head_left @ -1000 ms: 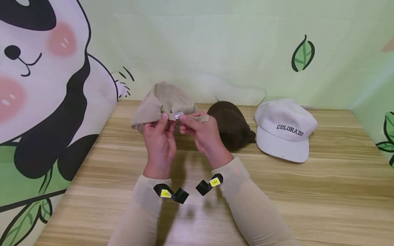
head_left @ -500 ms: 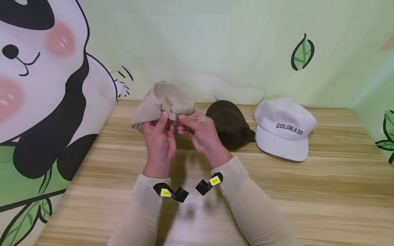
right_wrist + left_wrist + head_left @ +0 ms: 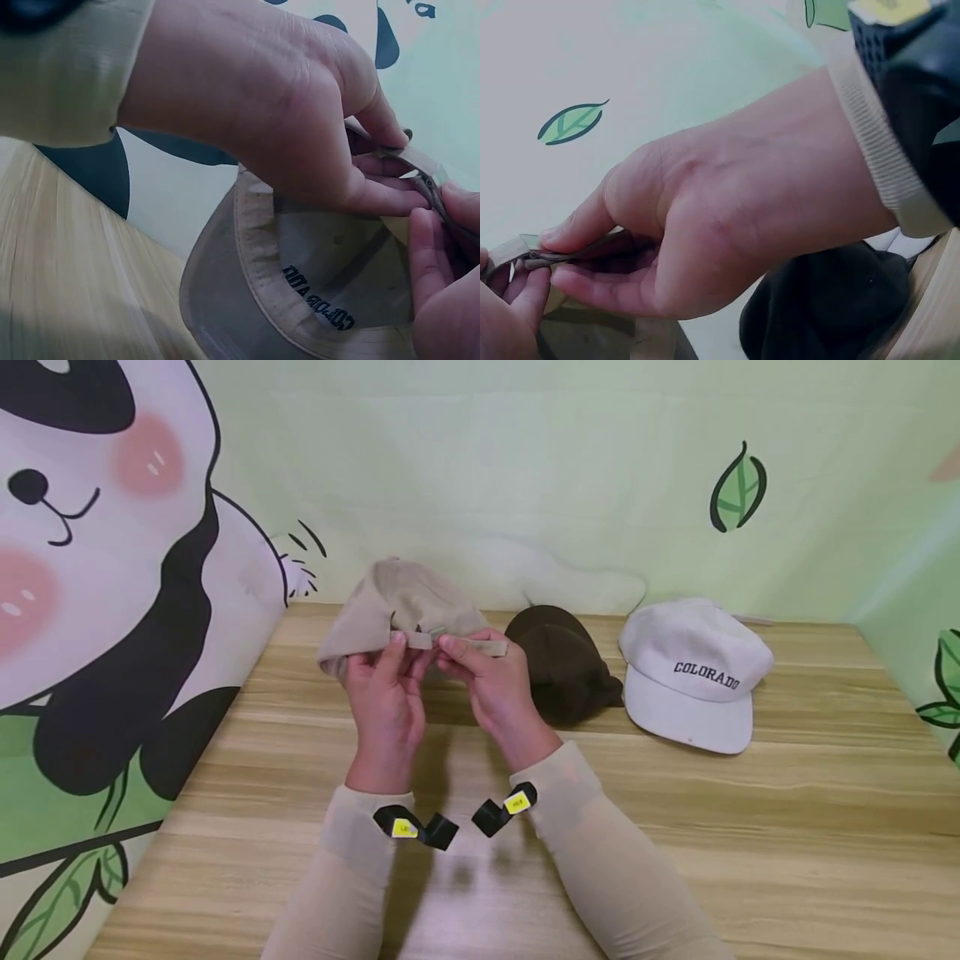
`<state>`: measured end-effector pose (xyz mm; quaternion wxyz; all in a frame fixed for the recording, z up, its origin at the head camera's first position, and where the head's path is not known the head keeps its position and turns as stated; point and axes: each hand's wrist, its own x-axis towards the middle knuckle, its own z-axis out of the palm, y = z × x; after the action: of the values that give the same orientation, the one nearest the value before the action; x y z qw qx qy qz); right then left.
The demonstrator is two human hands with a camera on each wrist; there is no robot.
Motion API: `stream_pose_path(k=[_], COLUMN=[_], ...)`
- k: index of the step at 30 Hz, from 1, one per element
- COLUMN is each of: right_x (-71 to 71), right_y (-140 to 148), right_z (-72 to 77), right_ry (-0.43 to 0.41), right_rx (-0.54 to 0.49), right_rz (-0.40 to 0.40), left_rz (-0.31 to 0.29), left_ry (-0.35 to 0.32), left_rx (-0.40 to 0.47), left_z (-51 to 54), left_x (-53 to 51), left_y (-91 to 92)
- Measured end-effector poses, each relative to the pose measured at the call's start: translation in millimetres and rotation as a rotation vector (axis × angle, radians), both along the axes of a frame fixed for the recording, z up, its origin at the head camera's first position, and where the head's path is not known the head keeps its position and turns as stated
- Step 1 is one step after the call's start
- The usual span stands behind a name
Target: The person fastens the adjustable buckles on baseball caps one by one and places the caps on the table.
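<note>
Matt cloth beige cap (image 3: 427, 593), glossy wood-grain tabletop (image 3: 787, 843)

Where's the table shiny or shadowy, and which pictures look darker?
Head view: pale glare on the table between the sleeves, with a dark shadow beside the left one; left wrist view: dimmer, the dark cap showing almost no detail; right wrist view: also dim, though black letters inside the beige cap stand out.

Left hand (image 3: 697, 217): pinches the pale strap (image 3: 508, 250) between thumb and fingers
Right hand (image 3: 506, 322): partly cut off at the left edge, fingers on the strap
Cuff (image 3: 874, 142): cream, ribbed
Dark cap (image 3: 829, 300): low in view, toward the right
Desk (image 3: 930, 300): wooden strip at lower right
Wall (image 3: 705, 45): pale, with a green leaf (image 3: 570, 124) drawn on it
</note>
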<state>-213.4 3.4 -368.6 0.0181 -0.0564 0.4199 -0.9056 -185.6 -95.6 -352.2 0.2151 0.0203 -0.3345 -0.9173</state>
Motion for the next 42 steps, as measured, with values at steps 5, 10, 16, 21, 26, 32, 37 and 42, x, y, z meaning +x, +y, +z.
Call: stream_pose_path(k=[5,10,16,21,26,32,37,42], right_x=[-0.1,0.3,-0.6,-1.4,-2.2,-1.9,-2.0,-2.6], right_y=[-2.3,-2.9,-4.0,-4.8,-3.4,-4.1,-4.6,-4.6], right_z=[-1.6,-1.2,-1.8,-3.1,-4.5,-5.1,-5.4,-5.8], right_ry=[0.001,-0.008,0.001,0.007,0.01,-0.01,-0.018,-0.013], right_rx=[-0.007,-0.006,0.013,0.007,0.006,0.012,0.003,-0.003], right_rz=[-0.027,-0.044,-0.063,-0.082,-0.114,-0.147,-0.168,-0.177], left_rz=[0.043,0.058,0.067,0.063,0.048,0.081,0.106,0.127], left_ry=[-0.052,-0.083,-0.085,-0.092,-0.103,-0.128,-0.155,-0.131], left_rx=[-0.035,-0.028,0.005,0.031,0.042,0.007,0.021,0.07], left_z=[-0.6,0.7,2.6,4.0,6.2,5.6,7.0,7.1], left_x=[-1.7,-2.3,-3.8,-3.6,-2.3,-2.7,-2.9,-6.0], left_y=[-4.4,-7.6,-10.9,-15.5,-25.4,-33.5,-38.2,-41.9])
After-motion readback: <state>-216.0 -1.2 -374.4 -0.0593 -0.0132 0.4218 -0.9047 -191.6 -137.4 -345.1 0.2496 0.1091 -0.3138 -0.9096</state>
